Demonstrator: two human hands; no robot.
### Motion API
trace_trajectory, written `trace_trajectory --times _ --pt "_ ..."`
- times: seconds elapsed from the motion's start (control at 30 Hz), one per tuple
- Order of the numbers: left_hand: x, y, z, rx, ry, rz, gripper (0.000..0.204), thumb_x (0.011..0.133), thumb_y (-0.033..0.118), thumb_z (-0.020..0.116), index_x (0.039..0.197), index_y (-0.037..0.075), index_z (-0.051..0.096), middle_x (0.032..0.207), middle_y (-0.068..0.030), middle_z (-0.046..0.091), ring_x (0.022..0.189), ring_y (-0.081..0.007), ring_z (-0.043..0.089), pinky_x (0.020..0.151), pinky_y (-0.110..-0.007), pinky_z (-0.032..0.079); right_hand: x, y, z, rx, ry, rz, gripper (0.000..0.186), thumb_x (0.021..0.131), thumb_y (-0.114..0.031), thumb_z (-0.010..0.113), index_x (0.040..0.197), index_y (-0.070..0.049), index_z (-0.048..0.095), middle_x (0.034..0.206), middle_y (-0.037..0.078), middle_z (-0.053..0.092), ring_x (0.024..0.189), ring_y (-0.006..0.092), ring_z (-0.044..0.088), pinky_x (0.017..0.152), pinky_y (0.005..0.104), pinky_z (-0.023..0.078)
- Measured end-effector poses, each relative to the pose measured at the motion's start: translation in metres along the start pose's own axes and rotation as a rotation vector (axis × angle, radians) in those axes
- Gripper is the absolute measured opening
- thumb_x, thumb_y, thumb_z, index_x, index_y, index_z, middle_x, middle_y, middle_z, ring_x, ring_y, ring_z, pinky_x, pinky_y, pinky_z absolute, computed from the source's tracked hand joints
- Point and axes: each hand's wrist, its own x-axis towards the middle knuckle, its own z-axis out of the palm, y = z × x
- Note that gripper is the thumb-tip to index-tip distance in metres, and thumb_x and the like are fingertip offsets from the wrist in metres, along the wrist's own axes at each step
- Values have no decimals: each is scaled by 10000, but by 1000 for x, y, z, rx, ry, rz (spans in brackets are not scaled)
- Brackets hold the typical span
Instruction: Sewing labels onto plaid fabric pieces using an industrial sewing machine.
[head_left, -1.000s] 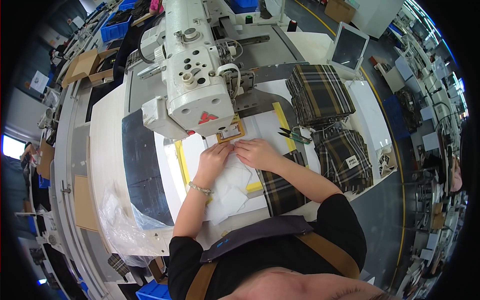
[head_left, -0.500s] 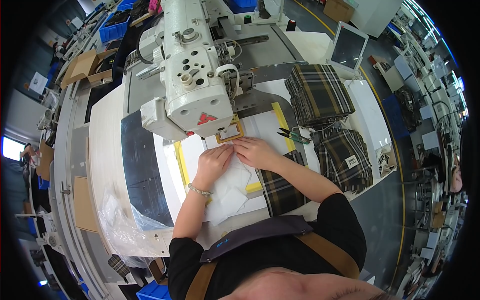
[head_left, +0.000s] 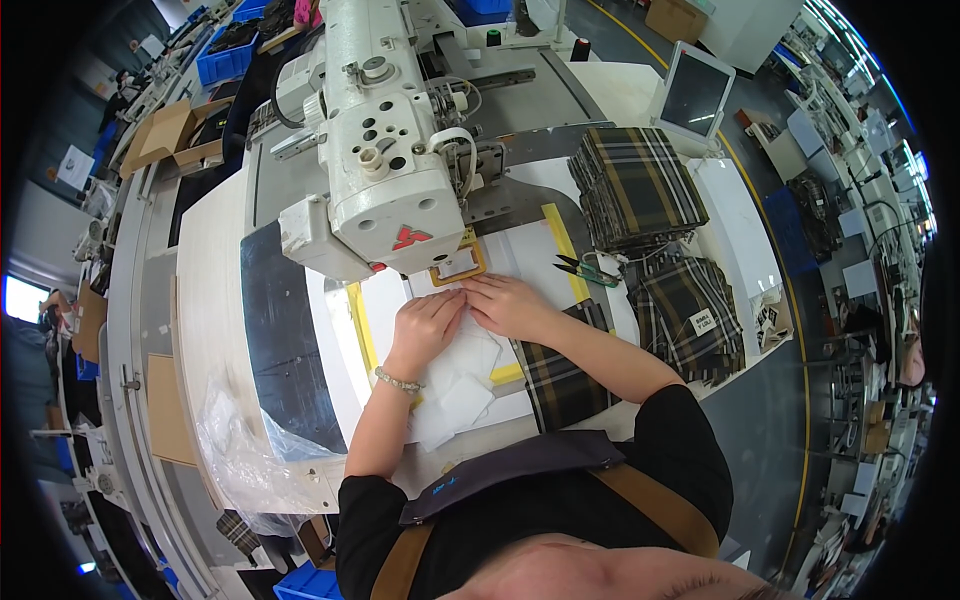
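My left hand (head_left: 428, 325) and my right hand (head_left: 507, 306) lie side by side at the front of the sewing machine head (head_left: 395, 205). Both have their fingers stretched out, pressing down on thin white sheets (head_left: 470, 355), with the fingertips nearly meeting. Just beyond them sits a small yellow-orange clamp frame (head_left: 459, 270) with white material inside. Under my right forearm lies a dark plaid fabric piece (head_left: 565, 385). Loose white sheets (head_left: 455, 408) rest beside my left wrist. A white template with yellow strips (head_left: 362, 325) spreads beneath my hands.
Right of my hands are green-handled thread snips (head_left: 590, 271), a tall plaid fabric stack (head_left: 640, 190) and a lower plaid pile (head_left: 690, 315) with a white label. A screen (head_left: 695, 92) stands behind them. Clear plastic (head_left: 240, 450) hangs over the table's left front edge.
Both hands stay in nearly the same place on the white sheets. Only a very slight shift of the whole picture shows.
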Motion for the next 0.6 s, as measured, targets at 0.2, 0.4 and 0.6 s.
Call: trace_trajectory --times 0.2,0.4,0.6 --pt "2 1 -1 0 0 8 175 741 39 720 915 54 705 912 -56 725 781 -210 702 665 -313 560 -1 1 1 -3 1 -5 289 829 -181 642 1046 9 648 1168 160 657 1072 285 642 985 388 485" --pt "11 4 1 -32 33 29 263 752 47 709 1011 46 670 1053 -89 686 918 -245 653 781 -344 503 0 1 0 -12 -29 11 296 808 -181 654 1034 10 649 1114 170 668 1048 295 646 984 387 483" --pt "8 1 8 -11 -126 -72 334 825 131 643 1138 37 571 1219 -141 589 1098 -285 566 945 -396 423 3 -1 -3 2 3 -7 285 802 -184 659 1014 5 650 1080 168 672 1026 304 650 971 391 490"
